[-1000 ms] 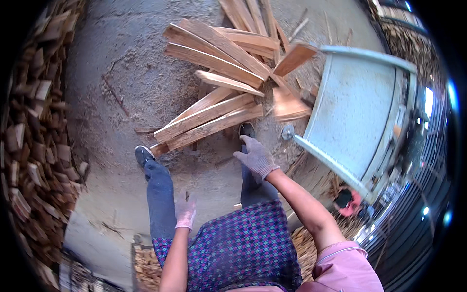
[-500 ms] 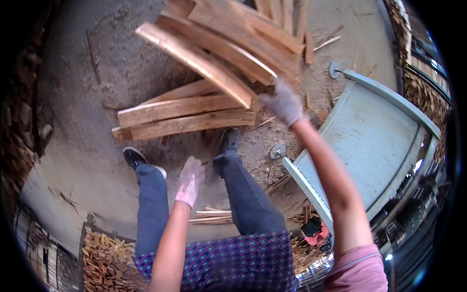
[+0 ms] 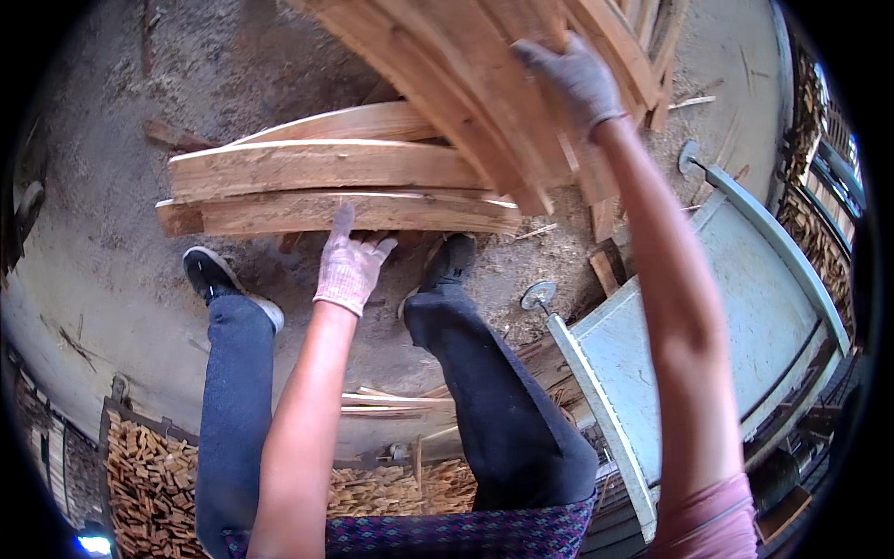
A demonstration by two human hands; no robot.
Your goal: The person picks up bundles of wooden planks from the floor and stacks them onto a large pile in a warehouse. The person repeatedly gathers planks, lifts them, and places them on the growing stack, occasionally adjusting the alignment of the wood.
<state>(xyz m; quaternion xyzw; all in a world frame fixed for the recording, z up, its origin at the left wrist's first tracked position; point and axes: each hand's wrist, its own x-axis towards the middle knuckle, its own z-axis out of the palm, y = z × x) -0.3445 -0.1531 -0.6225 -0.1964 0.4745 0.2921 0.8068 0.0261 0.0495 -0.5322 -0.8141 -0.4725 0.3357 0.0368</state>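
Long, slightly curved wooden boards (image 3: 326, 170) lie flat in a small stack in front of my feet. More boards (image 3: 438, 88) slant across them in a larger heap at the upper middle. My left hand (image 3: 350, 265), in a pale knit glove, has its fingers apart and its index finger stretched to the edge of the nearest board (image 3: 363, 212). My gloved right hand (image 3: 577, 86) reaches out over the slanted heap, fingers spread against the boards. Whether its fingertips hook around a board's edge is hard to see.
A grey metal frame with a flat panel (image 3: 708, 279) and round feet stands to the right. Wood scraps and sawdust litter the floor. Thin strips (image 3: 396, 401) lie behind my legs, and stacked wood pieces (image 3: 154, 484) fill the lower left.
My left hand has reached forward to the near boards. My right hand has moved from the board ends farther up over the heap. The view has also shifted.
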